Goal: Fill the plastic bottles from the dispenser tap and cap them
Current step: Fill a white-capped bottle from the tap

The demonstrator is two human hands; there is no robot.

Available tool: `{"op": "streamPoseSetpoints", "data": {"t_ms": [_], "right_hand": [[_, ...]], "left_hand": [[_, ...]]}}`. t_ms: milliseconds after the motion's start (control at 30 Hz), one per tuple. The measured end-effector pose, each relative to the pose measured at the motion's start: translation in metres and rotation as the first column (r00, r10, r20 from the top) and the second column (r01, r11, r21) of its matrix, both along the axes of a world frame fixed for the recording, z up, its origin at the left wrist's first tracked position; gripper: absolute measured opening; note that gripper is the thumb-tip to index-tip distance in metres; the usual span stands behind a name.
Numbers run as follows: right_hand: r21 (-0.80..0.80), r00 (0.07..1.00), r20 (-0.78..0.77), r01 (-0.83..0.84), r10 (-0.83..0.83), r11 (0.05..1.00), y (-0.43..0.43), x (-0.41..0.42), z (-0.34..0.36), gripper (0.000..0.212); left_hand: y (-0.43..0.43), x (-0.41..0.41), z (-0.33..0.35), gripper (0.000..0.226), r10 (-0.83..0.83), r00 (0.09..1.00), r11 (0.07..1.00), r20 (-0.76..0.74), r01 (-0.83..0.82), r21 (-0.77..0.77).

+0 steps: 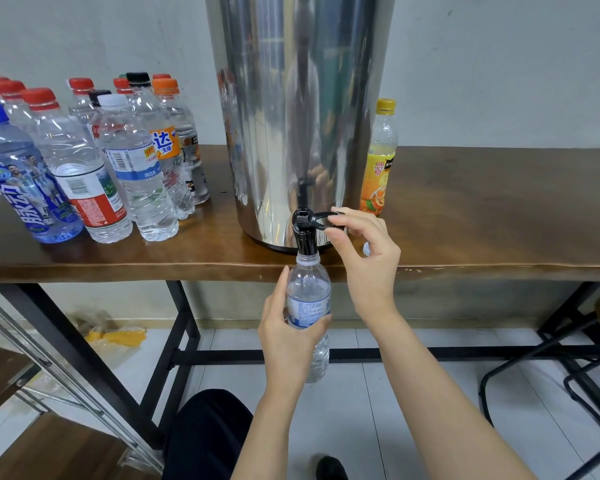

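Here, left hand (284, 337), fingers wrapped round the uncapped bottle (309, 299), its mouth just beneath the dispenser tap (304, 237) at the desk (499, 220) edge; right hand (361, 258) pinches the lever (317, 219); probable faults: mouth drifting aside spills water; late release overflows it.

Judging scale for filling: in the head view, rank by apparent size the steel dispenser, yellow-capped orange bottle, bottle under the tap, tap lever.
1. steel dispenser
2. bottle under the tap and yellow-capped orange bottle: alike; nearness differs, unranked
3. tap lever
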State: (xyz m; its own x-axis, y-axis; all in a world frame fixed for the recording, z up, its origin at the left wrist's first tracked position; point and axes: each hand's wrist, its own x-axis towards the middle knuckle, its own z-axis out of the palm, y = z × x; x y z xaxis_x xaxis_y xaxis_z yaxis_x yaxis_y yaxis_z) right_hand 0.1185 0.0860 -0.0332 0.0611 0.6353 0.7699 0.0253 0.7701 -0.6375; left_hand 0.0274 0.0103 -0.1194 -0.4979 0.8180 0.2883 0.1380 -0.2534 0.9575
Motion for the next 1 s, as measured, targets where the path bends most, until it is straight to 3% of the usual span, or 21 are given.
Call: {"op": "streamPoseSetpoints", "data": {"t_ms": [1000], "right_hand": [[0.001,1.000,0.008,0.005,-0.005,1.000,0.0010,0.0009,-0.0012,0.015]], "left_hand": [[0.0002,0.0010,-0.0006,0.099,-0.007,1.000,1.000,0.020,0.007,0.001]]}}
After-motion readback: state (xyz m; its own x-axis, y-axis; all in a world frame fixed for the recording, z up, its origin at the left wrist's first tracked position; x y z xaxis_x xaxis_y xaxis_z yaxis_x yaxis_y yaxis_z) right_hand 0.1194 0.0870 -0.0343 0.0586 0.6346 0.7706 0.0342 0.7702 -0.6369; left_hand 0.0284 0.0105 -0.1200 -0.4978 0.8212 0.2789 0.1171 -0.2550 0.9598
